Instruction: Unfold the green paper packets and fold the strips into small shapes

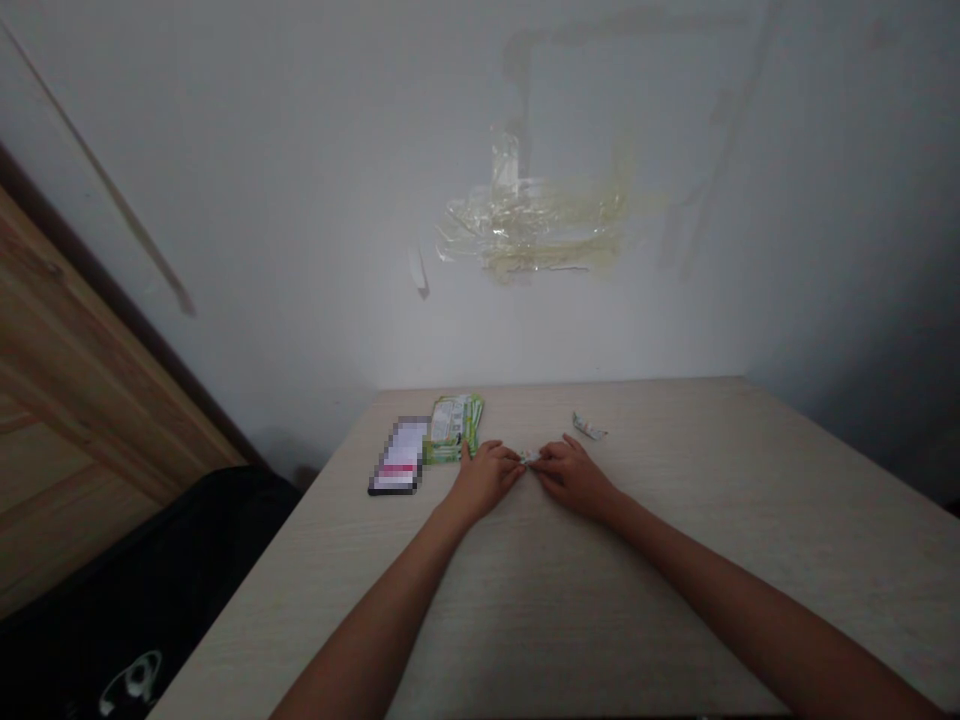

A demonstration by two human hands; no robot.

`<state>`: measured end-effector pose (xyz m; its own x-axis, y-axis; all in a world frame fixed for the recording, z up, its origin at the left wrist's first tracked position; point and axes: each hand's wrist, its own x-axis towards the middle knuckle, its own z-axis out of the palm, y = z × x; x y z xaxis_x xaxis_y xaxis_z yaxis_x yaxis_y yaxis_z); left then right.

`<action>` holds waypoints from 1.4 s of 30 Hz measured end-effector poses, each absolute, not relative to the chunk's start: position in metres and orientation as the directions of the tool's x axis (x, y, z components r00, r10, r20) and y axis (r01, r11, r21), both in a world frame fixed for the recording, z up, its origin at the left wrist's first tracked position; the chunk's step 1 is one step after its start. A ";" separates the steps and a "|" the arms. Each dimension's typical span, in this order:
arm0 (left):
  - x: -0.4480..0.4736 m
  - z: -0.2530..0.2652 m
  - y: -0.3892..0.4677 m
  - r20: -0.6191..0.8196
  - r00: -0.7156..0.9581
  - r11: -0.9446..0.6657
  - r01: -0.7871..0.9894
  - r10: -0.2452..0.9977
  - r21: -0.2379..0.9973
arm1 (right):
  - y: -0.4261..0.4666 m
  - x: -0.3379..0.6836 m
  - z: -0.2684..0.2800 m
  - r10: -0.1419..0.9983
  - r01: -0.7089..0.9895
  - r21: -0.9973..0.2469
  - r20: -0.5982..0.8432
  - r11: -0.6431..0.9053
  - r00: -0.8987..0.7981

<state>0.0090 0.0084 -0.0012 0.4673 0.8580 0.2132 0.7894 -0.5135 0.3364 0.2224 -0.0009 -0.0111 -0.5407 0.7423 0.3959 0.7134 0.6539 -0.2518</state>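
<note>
Between the fingertips of both hands is a small, pale, patterned piece (529, 457) that looks like a folded wrapper; most of it is covered by the fingers. My left hand (489, 478) pinches its left end, with the thumb side close to a stack of green and white packets (454, 425). Its right end is pinched by my right hand (574, 475). Just beyond the right hand lies a narrow folded wrapper (589, 427), white with green marks, apart from the fingers.
A phone (401, 455) with a blurred screen lies left of the packets on the pale wooden table (510, 600). The table's far edge meets a white wall with peeling clear tape (540, 225). A black bag-like item (180, 560) stands by the table's left edge.
</note>
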 end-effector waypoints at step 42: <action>0.010 0.003 0.006 0.221 0.470 -0.519 0.779 0.854 0.352 | 0.005 0.226 -0.019 0.727 0.648 -0.355 0.470 0.674 -0.500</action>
<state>0.0099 0.0057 0.0028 0.4701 0.8545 0.2210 0.7787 -0.5195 0.3518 0.2260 0.0052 -0.0186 -0.5000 0.7274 0.4701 0.6477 0.6744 -0.3546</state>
